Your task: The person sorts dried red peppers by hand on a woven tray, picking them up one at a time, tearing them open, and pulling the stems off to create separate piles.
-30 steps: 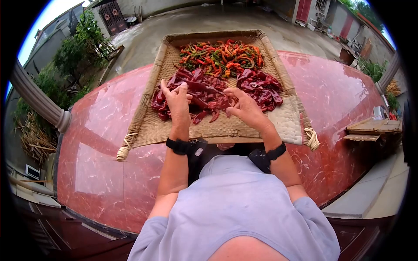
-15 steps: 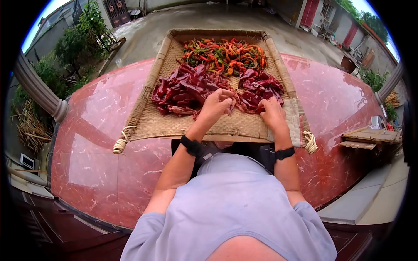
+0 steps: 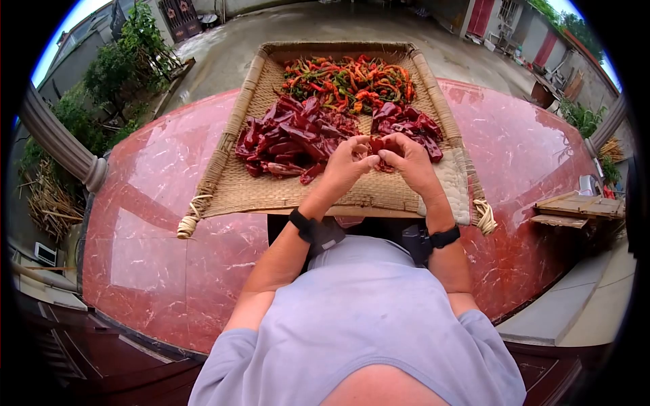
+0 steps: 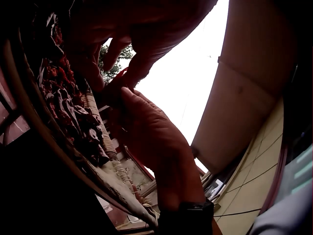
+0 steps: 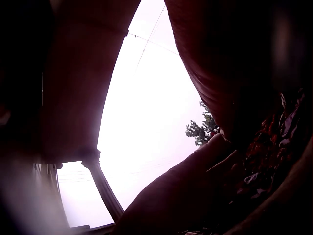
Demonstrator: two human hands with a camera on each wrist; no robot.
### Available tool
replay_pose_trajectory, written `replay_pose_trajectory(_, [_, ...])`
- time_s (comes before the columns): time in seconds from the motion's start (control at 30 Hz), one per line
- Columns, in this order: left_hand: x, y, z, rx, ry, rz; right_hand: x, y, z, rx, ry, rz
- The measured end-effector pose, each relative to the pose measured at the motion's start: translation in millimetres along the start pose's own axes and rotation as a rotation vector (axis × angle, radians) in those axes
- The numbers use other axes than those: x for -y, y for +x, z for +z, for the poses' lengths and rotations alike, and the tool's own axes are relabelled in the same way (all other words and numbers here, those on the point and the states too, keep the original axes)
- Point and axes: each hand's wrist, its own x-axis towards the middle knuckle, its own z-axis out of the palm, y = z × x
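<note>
Both hands meet above the front part of a woven tray [image 3: 271, 196]. A dark red dried chili pepper [image 3: 376, 144] is pinched between the fingertips of my left hand [image 3: 345, 164] and those of my right hand [image 3: 412, 164]. Fingers cover much of it, and in the left wrist view it is a dark shape. To the left of the hands lies a large heap of whole dried red chilies [image 3: 284, 139]. Beyond the right hand is a smaller pile of dark red chilies [image 3: 403, 122].
Thin orange, red and green peppers [image 3: 349, 81] fill the tray's far end. A pale patch [image 3: 447, 183] covers its front right corner. Around it spreads a polished red stone floor [image 3: 149, 250]. A column [image 3: 64, 139] and a wooden board [image 3: 579, 206] stand at the sides.
My left hand moved right from the large heap to the middle. The right hand went right toward the smaller pile, then came back left to meet it at the chili.
</note>
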Motion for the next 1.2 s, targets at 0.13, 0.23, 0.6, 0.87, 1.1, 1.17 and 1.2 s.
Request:
replay_pose_trajectory(0.13, [-10.2, -0.9, -12.0, 0.028, -0.111, -0.099, 11.4, -0.3, 3.9, 0.024, 0.159, 0.101])
replay_pose_trajectory(0.23, [-18.8, -0.1, -28.5, -0.216, -0.024, -0.066, -7.9, 1.5, -7.6, -0.163, -0.475, -0.017])
replay_pose_trajectory(0.6, [-13.5, 11.7, -68.1, -0.725, 0.248, 0.064, -30.8, 2.3, 0.9, -0.115, -0.968, 0.097])
replay_pose_trajectory(0.87, [-28.6, -2.3, -28.9, -0.218, -0.021, 0.036, -28.8, 5.2, -38.0, -0.125, -0.491, 0.08])
replay_pose_trajectory(1.1, [-9.6, 6.7, 2.6, -0.103, -0.171, -0.115, -18.8, 2.3, -23.0, 0.025, 0.207, 0.16])
replay_pose_trajectory(1.17, [-18.4, 6.4, 6.1, -0.127, -0.18, -0.193, -8.4, -0.7, -12.2, 0.124, 0.226, 0.136])
replay_pose_trajectory(1.2, [-14.2, 7.6, 3.2, -0.118, -0.236, -0.205, -3.1, -2.4, -8.4, 0.172, 0.236, 0.125])
